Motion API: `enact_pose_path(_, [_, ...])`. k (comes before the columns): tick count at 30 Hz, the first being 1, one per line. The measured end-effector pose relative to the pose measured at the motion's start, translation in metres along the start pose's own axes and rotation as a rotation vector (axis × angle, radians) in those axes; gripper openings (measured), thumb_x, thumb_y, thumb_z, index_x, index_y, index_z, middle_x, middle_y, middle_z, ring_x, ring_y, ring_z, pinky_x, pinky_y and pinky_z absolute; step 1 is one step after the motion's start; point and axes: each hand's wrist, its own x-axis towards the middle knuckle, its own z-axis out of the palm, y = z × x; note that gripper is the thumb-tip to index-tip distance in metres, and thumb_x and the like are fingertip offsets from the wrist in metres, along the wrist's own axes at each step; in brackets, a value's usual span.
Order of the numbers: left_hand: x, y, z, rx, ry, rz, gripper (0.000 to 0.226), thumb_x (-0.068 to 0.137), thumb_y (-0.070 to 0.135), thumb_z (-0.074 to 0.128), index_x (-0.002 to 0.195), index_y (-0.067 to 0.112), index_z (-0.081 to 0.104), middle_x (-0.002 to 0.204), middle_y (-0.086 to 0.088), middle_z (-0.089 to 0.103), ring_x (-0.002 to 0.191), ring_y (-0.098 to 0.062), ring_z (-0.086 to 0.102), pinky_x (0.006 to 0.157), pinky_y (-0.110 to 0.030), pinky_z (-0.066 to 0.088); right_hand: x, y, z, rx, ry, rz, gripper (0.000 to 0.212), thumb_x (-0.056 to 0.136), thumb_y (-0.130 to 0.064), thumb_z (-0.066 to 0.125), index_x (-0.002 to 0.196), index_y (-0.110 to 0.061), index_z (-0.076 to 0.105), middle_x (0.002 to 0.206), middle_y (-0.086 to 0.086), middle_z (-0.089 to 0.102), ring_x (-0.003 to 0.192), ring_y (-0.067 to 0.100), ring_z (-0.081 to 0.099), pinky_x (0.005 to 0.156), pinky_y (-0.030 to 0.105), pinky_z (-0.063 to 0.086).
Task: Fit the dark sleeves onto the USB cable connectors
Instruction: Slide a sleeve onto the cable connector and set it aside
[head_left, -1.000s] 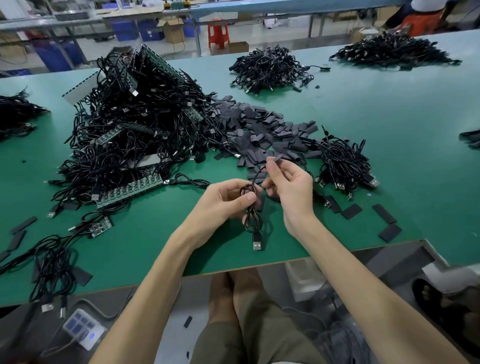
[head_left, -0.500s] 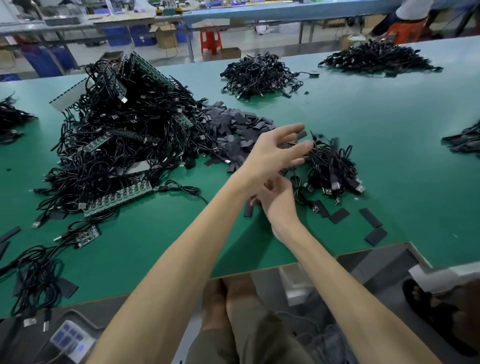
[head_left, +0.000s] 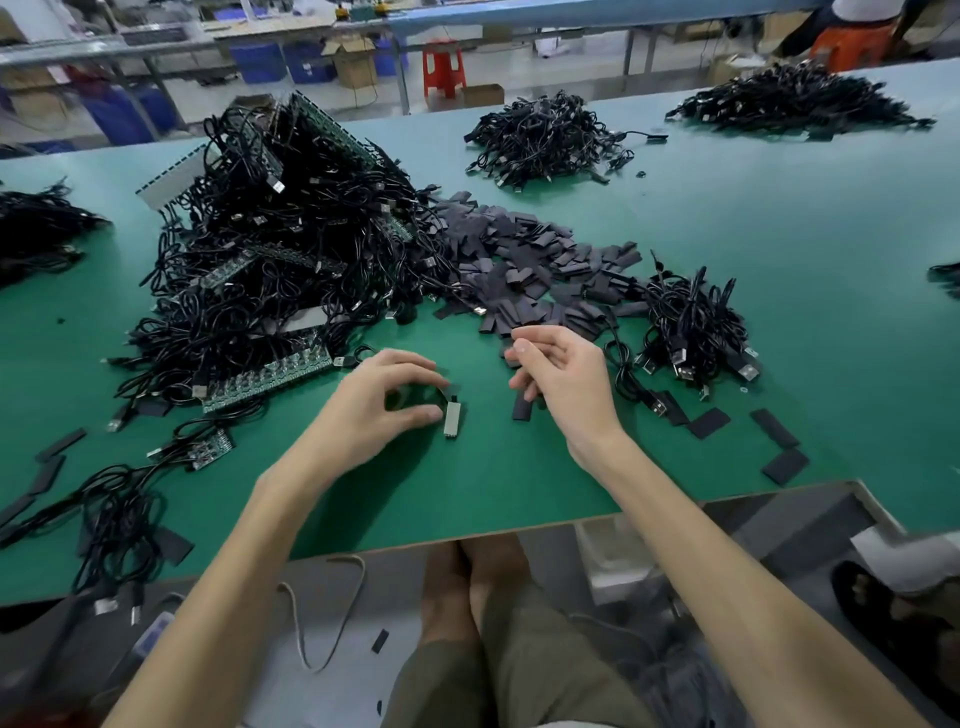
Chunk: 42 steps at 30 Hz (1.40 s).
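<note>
Nearest, at the near edge of the green table (head_left: 519, 483), the left hand (head_left: 379, 410) is curled over a coiled cable (head_left: 415, 397), thumb and fingers pinching the coil; its metal USB plug (head_left: 452, 419) is seen sticking out bare just right of the thumb, flat on the table. The right hand (head_left: 566, 379) is held just above the table, fingers loosely bent; whether a sleeve is pinched at the fingertips can't be told, too blurred. One loose sleeve (head_left: 521, 406) lies right under it. Change vs. 0.5 s ago: the left arm was stretched far over to the small done bundle (head_left: 693, 325) w/ fingers spread, and has been pulled back w/ a fresh cable now gripped; 1 s ago a coil was held between both hands. So, as a judgement, one cable has been finished and dropped off and the next cycle started: plug exposed, sleeve not yet fitted. Counts: 2 hands; 1 cable in hand; approx. 4 stray sleeves at near right (head_left: 784, 465), 3 or so at far left edge. Further out, the sleeve heap (head_left: 524, 260) holds too many to count, as does the big cable tangle w/ circuit boards (head_left: 270, 244) at left. Farthest, 2 more cable piles (head_left: 545, 137) are seen, plus partial piles at both edges.
</note>
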Motion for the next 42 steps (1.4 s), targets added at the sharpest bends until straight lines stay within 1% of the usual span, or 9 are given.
enact_pose_path(5, [0.002,0.002,0.015,0.061,0.057,0.060,0.027,0.084,0.028,0.081,0.111,0.028,0.077,0.119,0.013,0.063,0.119,-0.013,0.037,0.103,-0.024,0.026,-0.003,-0.001,0.001,-0.045,-0.021,-0.001,0.010,0.099,-0.008,0.063,0.108,-0.009,0.069,0.094,0.011,0.075,0.063,0.012,0.066,0.052,0.022,0.050])
enact_pose_path(13, [0.012,0.009,0.040,0.085,0.155,0.150,0.014,0.086,0.030,0.079,0.091,0.018,0.072,0.101,0.006,0.064,0.103,-0.018,0.044,0.094,-0.033,0.038,-0.003,0.000,-0.001,-0.092,-0.030,-0.007,0.011,0.100,-0.009,0.064,0.108,-0.009,0.070,0.092,0.006,0.075,0.065,0.011,0.067,0.054,0.022,0.051])
enact_pose_path(19, [0.011,0.010,0.041,-0.044,0.151,0.118,0.007,0.102,0.025,0.062,0.103,0.021,0.057,0.090,0.010,0.058,0.089,-0.014,0.051,0.079,-0.032,0.044,-0.001,0.001,-0.001,-0.076,-0.035,0.002,0.011,0.099,-0.005,0.063,0.107,-0.007,0.070,0.090,0.007,0.074,0.063,0.010,0.064,0.054,0.021,0.049])
enact_pose_path(23, [0.014,0.008,0.039,-0.065,0.118,0.129,0.019,0.103,0.026,0.060,0.121,0.023,0.062,0.082,0.005,0.059,0.082,-0.014,0.053,0.073,-0.027,0.041,-0.001,0.001,-0.001,-0.066,-0.030,0.006,0.011,0.099,-0.006,0.063,0.107,-0.007,0.069,0.090,0.006,0.074,0.064,0.009,0.064,0.055,0.021,0.049])
enact_pose_path(26, [0.015,0.008,0.038,-0.039,0.113,0.151,0.010,0.101,0.026,0.063,0.104,0.020,0.071,0.084,0.016,0.062,0.084,-0.009,0.054,0.072,-0.025,0.037,-0.001,0.001,-0.001,-0.064,-0.024,0.007,0.011,0.099,-0.006,0.062,0.108,-0.006,0.069,0.091,0.007,0.075,0.065,0.009,0.065,0.055,0.021,0.049])
enact_pose_path(28, [0.016,0.008,0.037,-0.117,0.107,0.108,0.010,0.101,0.025,0.064,0.098,0.019,0.071,0.086,0.010,0.068,0.085,-0.012,0.059,0.074,-0.027,0.042,0.000,0.001,-0.002,-0.063,-0.019,0.013,0.011,0.099,-0.007,0.062,0.108,-0.007,0.069,0.091,0.007,0.075,0.066,0.009,0.065,0.056,0.021,0.050])
enact_pose_path(31, [0.015,0.010,0.033,-0.256,0.103,0.060,0.013,0.100,0.024,0.066,0.095,0.015,0.072,0.084,0.003,0.073,0.079,-0.019,0.064,0.074,-0.032,0.048,0.000,0.000,-0.002,-0.063,-0.012,0.017,0.011,0.099,-0.007,0.063,0.108,-0.007,0.069,0.091,0.008,0.075,0.066,0.009,0.065,0.056,0.021,0.050])
enact_pose_path(35, [0.013,0.011,0.032,-0.325,0.106,0.044,0.014,0.100,0.023,0.065,0.092,0.014,0.072,0.081,0.008,0.073,0.071,-0.009,0.061,0.069,-0.027,0.047,0.000,0.000,-0.001,-0.066,-0.009,0.022,0.010,0.099,-0.007,0.063,0.106,-0.009,0.070,0.089,0.006,0.075,0.067,0.010,0.065,0.056,0.022,0.050])
enact_pose_path(42, [0.014,0.005,0.038,-0.288,0.092,0.029,0.018,0.103,0.030,0.059,0.088,0.023,0.067,0.078,0.009,0.072,0.069,-0.010,0.060,0.067,-0.026,0.045,-0.001,0.001,0.000,-0.078,-0.028,0.003,0.011,0.098,-0.007,0.065,0.106,-0.011,0.070,0.090,0.004,0.075,0.068,0.011,0.067,0.055,0.022,0.050])
